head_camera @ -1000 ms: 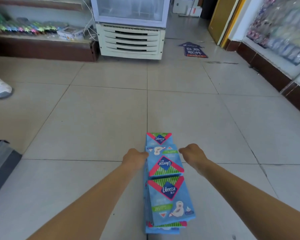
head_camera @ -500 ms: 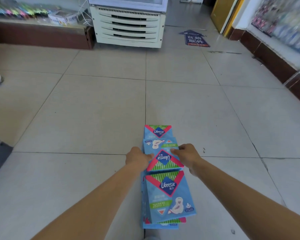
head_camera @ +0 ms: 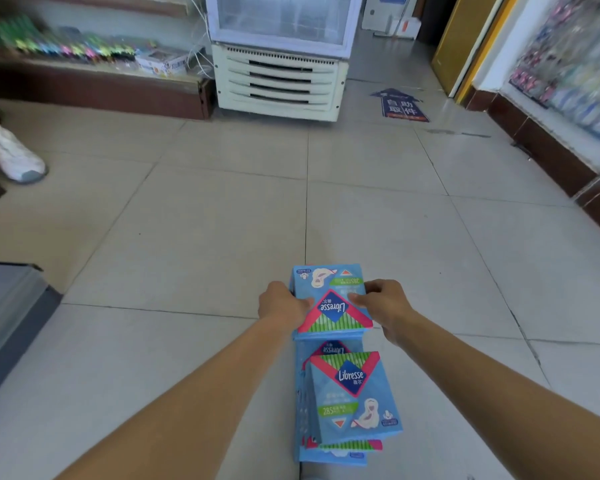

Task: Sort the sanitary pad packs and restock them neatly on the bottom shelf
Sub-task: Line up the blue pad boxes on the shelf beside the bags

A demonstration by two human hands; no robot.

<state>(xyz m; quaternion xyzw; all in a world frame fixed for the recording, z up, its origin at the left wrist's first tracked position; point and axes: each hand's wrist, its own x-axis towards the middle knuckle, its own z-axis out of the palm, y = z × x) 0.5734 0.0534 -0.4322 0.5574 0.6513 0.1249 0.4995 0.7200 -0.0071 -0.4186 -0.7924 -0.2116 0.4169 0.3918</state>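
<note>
Several blue Libresse sanitary pad packs lie on the tiled floor in front of me. My left hand [head_camera: 283,304] and my right hand [head_camera: 381,304] grip the far pack [head_camera: 329,299] by its left and right edges, thumbs on top. Its logo faces away from me, upside down. Nearer to me sits a stack of packs [head_camera: 350,400], the top one with its logo upright and tilted slightly. The bottom shelf [head_camera: 568,126] runs along the right wall with rows of small packs on it.
A white fridge [head_camera: 278,81] stands ahead at the back. A low shelf with colourful goods [head_camera: 84,60] runs on the left. A person's white shoe [head_camera: 13,155] is at the far left. A grey step [head_camera: 11,317] lies at my left. A blue floor sticker [head_camera: 400,107] lies ahead.
Both hands closed in on the far pack and took hold of its sides. That pack now covers the one that lay beyond it. The camera tilted up slightly.
</note>
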